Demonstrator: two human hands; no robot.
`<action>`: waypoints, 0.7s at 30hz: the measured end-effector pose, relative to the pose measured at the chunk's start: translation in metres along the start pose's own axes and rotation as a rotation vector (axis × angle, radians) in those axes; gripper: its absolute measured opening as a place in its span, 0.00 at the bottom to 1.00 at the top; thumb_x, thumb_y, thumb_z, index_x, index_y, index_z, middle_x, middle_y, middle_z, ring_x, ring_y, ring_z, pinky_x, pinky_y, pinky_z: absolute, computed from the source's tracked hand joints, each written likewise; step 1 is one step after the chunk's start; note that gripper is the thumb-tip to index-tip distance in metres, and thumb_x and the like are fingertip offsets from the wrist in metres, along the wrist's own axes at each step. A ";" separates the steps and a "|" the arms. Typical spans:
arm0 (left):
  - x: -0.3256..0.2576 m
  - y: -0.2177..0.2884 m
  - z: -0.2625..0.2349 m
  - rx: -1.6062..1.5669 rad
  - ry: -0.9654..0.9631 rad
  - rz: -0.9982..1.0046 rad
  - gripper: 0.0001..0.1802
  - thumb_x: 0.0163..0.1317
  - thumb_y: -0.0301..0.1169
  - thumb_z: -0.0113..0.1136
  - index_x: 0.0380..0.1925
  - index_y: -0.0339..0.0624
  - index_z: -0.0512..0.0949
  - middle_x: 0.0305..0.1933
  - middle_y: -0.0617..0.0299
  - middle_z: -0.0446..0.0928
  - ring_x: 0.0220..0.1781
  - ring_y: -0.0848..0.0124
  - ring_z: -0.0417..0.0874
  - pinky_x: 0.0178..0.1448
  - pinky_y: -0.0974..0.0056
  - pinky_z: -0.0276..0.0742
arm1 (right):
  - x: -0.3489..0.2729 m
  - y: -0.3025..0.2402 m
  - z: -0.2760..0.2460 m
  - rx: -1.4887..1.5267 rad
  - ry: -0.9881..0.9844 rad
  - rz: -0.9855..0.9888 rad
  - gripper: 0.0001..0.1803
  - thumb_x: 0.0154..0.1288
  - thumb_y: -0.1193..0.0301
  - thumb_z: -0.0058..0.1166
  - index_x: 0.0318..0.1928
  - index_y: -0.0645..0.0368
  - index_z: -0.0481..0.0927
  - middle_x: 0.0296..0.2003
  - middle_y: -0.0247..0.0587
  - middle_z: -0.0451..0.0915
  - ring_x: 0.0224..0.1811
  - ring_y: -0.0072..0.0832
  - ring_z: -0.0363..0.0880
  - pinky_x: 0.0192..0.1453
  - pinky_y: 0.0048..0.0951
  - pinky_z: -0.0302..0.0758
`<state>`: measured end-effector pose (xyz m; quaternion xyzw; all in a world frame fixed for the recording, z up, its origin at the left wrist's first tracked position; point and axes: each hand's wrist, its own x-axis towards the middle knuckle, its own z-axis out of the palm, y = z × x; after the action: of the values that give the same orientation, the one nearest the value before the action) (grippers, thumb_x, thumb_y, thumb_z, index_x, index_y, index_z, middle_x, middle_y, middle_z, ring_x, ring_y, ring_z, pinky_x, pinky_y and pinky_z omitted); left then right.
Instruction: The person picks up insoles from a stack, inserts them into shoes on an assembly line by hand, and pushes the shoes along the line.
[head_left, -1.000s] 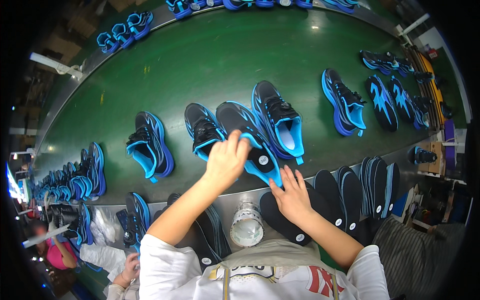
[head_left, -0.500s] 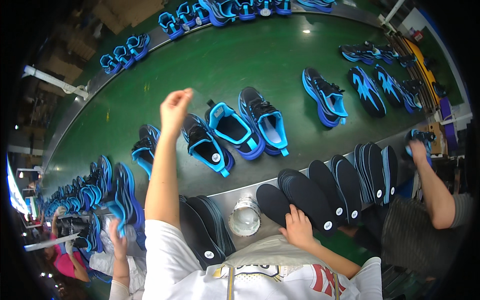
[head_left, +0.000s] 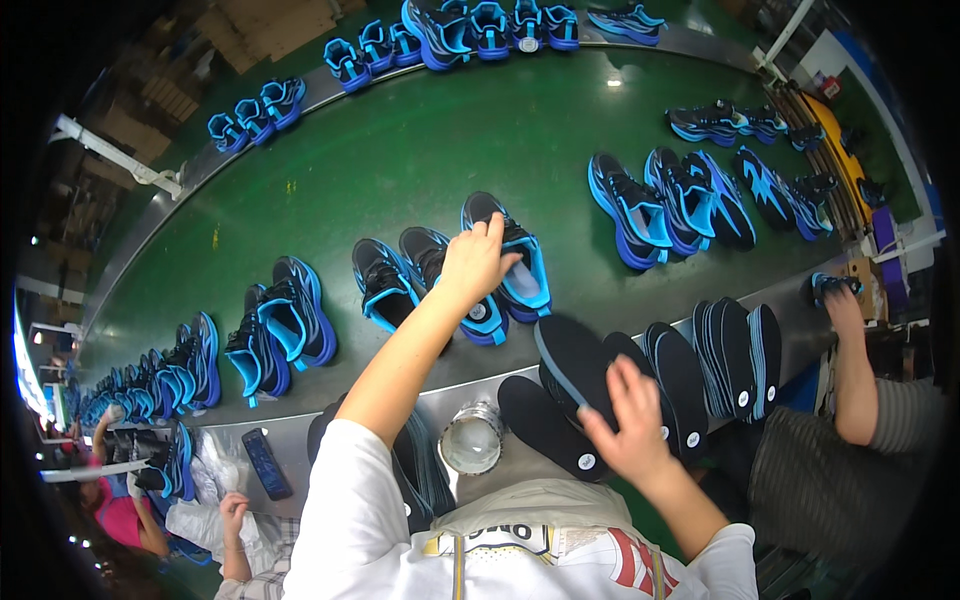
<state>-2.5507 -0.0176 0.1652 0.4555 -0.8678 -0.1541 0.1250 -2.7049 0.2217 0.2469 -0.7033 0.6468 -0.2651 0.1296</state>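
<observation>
My left hand reaches out over the belt and is shut on a black and blue sports shoe, its finger and thumb at the tongue and laces. Beside this shoe stand two similar ones; the middle shoe shows a round white sticker inside and is partly covered by my hand. Nearer me, my right hand has its thumb and spread fingers at a tilted black insole, which looks held but is blurred. Below it lies another black insole with a white sticker. How firmly either hand grips is partly hidden.
A tin can stands on the metal ledge between insole stacks, including a right-hand stack. More shoes line the green belt. A phone lies at left. Co-workers' hands show on both sides.
My left hand has moved right and down onto a shoe. My right hand has lifted from the pile, and an insole there is now tilted. A second upright shoe appears at right.
</observation>
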 end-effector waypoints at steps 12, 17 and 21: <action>0.032 -0.007 0.028 -0.753 -0.155 -0.442 0.21 0.57 0.46 0.52 0.27 0.34 0.72 0.17 0.61 0.69 0.18 0.72 0.69 0.23 0.67 0.64 | 0.109 0.062 0.002 -0.181 -0.199 -0.217 0.05 0.48 0.76 0.51 0.21 0.66 0.76 0.44 0.47 0.74 0.43 0.38 0.69 0.49 0.33 0.68; 0.035 -0.003 0.024 -0.808 -0.165 -0.457 0.21 0.58 0.47 0.52 0.23 0.36 0.71 0.14 0.67 0.64 0.15 0.78 0.63 0.18 0.70 0.59 | 0.136 0.076 0.022 -0.289 -0.393 -0.339 0.05 0.43 0.76 0.49 0.21 0.65 0.78 0.43 0.45 0.74 0.43 0.35 0.69 0.49 0.31 0.67; 0.039 0.000 0.031 -0.829 -0.227 -0.417 0.22 0.58 0.46 0.52 0.23 0.36 0.72 0.14 0.66 0.65 0.14 0.78 0.64 0.18 0.70 0.59 | 0.143 0.097 0.069 -0.369 -0.415 -0.282 0.07 0.44 0.77 0.48 0.24 0.66 0.78 0.43 0.47 0.74 0.44 0.36 0.69 0.49 0.31 0.68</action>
<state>-2.5833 -0.0446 0.1400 0.5121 -0.6316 -0.5577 0.1670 -2.7461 0.0578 0.1678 -0.8370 0.5395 -0.0094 0.0912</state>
